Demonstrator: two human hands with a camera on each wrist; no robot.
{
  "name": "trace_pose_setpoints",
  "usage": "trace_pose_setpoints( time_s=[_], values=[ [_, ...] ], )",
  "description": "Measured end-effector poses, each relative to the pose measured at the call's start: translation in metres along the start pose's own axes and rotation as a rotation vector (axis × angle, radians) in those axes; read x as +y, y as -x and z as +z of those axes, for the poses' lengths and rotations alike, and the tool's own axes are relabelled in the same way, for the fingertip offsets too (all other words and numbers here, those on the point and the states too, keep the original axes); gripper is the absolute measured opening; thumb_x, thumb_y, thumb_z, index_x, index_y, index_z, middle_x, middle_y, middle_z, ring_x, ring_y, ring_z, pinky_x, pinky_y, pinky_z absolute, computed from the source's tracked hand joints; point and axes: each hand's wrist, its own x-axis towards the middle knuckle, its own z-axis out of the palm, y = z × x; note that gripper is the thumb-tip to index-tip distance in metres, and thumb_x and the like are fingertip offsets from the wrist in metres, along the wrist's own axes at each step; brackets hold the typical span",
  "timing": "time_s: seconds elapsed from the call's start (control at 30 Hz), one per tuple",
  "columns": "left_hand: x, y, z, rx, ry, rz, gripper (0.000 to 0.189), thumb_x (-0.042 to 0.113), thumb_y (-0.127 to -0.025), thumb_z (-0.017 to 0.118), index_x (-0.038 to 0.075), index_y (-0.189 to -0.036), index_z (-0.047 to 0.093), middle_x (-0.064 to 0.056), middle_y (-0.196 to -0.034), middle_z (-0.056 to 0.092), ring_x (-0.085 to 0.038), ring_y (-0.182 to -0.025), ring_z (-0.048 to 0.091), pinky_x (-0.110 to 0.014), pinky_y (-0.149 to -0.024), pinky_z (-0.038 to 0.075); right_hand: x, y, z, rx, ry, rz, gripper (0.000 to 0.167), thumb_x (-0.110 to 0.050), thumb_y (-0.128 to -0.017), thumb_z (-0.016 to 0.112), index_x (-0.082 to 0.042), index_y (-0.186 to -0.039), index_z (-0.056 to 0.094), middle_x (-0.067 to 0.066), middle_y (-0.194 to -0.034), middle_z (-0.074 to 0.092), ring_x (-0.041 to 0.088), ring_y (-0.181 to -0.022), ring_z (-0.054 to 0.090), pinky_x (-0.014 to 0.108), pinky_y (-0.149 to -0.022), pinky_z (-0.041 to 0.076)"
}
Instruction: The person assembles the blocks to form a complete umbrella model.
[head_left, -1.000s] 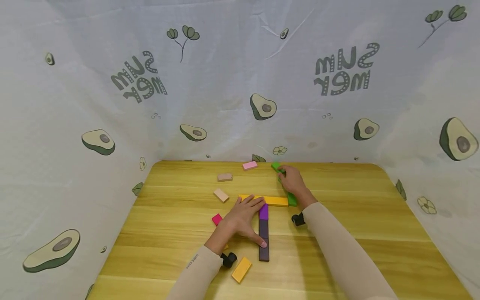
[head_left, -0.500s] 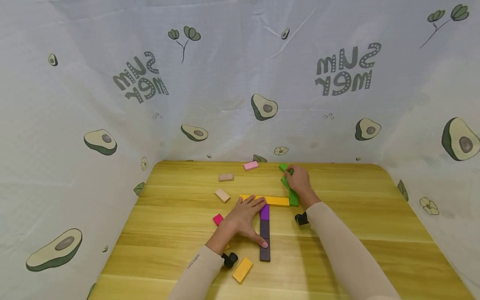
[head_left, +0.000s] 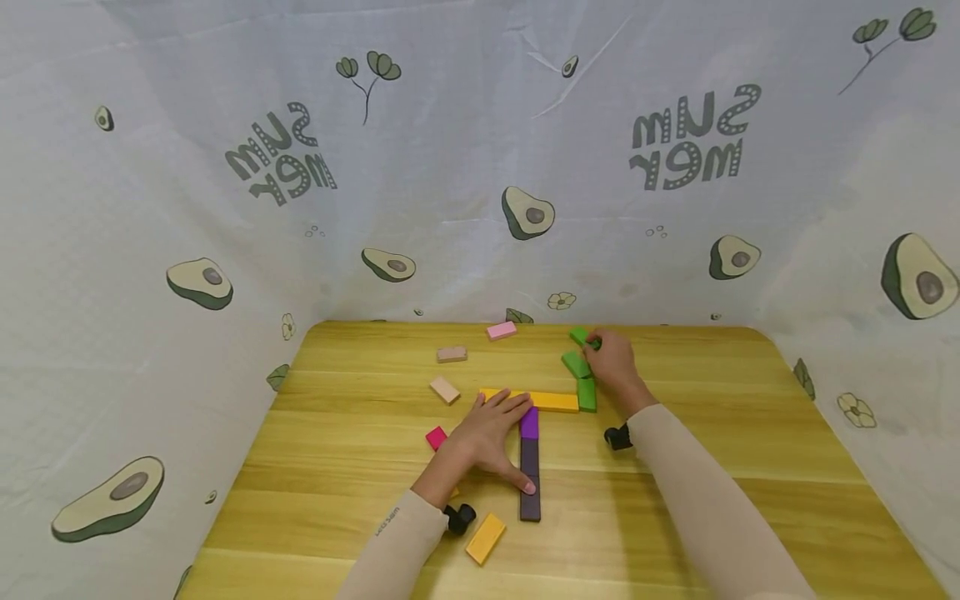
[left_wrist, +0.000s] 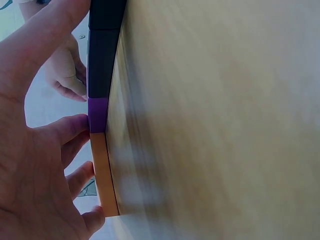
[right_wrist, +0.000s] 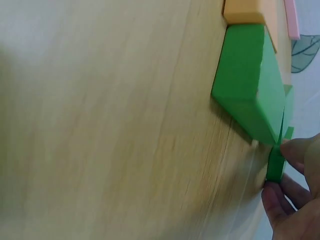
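Observation:
In the head view my left hand [head_left: 483, 437] lies spread over a line of flat blocks. Its fingertips touch the yellow-orange row [head_left: 555, 402] near the purple block [head_left: 529, 423], and the thumb rests on the nearer of the dark blocks [head_left: 530, 506]. At the back right my right hand [head_left: 612, 362] pinches a green block [right_wrist: 276, 164] between thumb and fingers; its left end [head_left: 578, 335] shows past the fingers. Just left of that hand, an angled green block [head_left: 576, 364] meets another green block [head_left: 587, 396], which stands against the yellow row's right end.
Loose on the wooden table [head_left: 697, 500] lie a pink block [head_left: 501, 331], a brown block [head_left: 452, 354], a beige block [head_left: 445, 390], a red block [head_left: 436, 437] and a yellow block [head_left: 486, 539]. A printed cloth [head_left: 450, 150] surrounds the table's back and sides.
My right hand has moved right with the pinched green block, uncovering the angled green block beside the row. My left hand stays in place on the blocks.

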Motion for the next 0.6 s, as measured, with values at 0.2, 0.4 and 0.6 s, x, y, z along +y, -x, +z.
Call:
trace_pose_setpoints(
  time_s=[0.2, 0.4, 0.6],
  values=[
    [0.0, 0.001, 0.0, -0.004, -0.001, -0.003, 0.136, 0.082, -0.058, 0.083, 0.026, -0.166, 0.022, 0.012, -0.173, 0.017, -0.023, -0.162, 0.011, -0.057, -0.13, 0.011, 0.0, 0.004, -0.003, 0.004, 0.015, -0.048, 0.031, -0.015, -0.105, 0.057, 0.003, -0.128, 0.064, 0.027, -0.128, 0.063, 0.037, -0.11, 0.06, 0.048, -0.089, 0.057],
    [-0.002, 0.003, -0.002, -0.007, 0.008, -0.008, 0.136, 0.081, -0.058, 0.083, 0.026, -0.166, 0.023, 0.012, -0.173, 0.017, -0.022, -0.162, 0.009, -0.057, -0.13, 0.01, -0.011, 0.004, -0.001, 0.039, 0.026, -0.158, 0.027, -0.015, -0.102, 0.061, 0.003, -0.121, 0.07, 0.028, -0.126, 0.066, 0.04, -0.115, 0.061, 0.053, -0.094, 0.056],
    [-0.002, 0.002, -0.001, -0.005, 0.01, -0.005, 0.136, 0.083, -0.058, 0.082, 0.026, -0.166, 0.022, 0.013, -0.173, 0.015, -0.021, -0.162, 0.008, -0.057, -0.13, 0.008, -0.023, 0.003, 0.006, 0.011, 0.028, -0.18, 0.026, -0.016, -0.102, 0.064, -0.001, -0.122, 0.071, 0.025, -0.131, 0.067, 0.041, -0.122, 0.061, 0.054, -0.1, 0.054]
  ],
)
